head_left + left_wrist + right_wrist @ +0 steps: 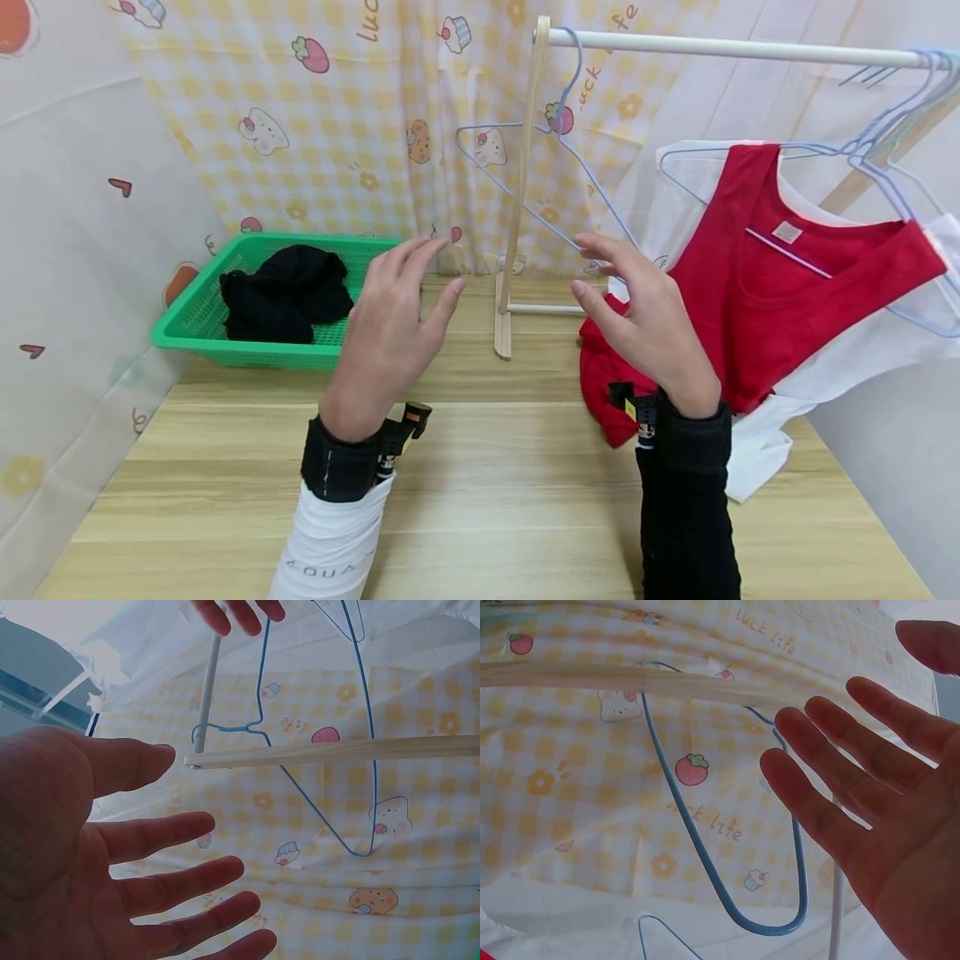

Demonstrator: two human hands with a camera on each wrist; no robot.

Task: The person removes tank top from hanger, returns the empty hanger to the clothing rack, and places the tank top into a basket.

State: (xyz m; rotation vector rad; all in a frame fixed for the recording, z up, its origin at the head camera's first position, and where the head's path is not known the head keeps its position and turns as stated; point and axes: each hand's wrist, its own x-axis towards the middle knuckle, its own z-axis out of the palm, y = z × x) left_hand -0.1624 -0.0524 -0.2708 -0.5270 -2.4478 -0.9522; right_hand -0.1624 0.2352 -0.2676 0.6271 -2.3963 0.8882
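Hovering above the light wooden table (487, 492), both hands are raised with fingers spread and relaxed, holding nothing. In the head view the left hand (390, 333) and the right hand (648, 321) face each other on either side of the upright wooden post of a clothes rack (520, 183). An empty pale blue wire hanger (558, 179) hangs from the white horizontal rail (735, 48) just beyond the fingertips, nearest to the right hand, though whether they touch it cannot be told. Further right on the rail, a red sleeveless top (757, 308) hangs over a white garment (757, 458) on more pale blue hangers. At the back left of the table sits a green plastic basket (195, 321) holding a bundle of black cloth (288, 292). A curtain printed with yellow checks and cartoon sweets (315, 117) hangs behind.

From the left wrist (looking up past the palm), the left hand (97, 862) is open with fingers apart, and the blue hanger (315, 742) hangs beyond it, crossing the wooden post (337, 752).

From the right wrist, the right hand (877, 802) is likewise open, its fingers (817, 802) in front of the blue hanger (697, 847), which loops across the patterned curtain (592, 787).
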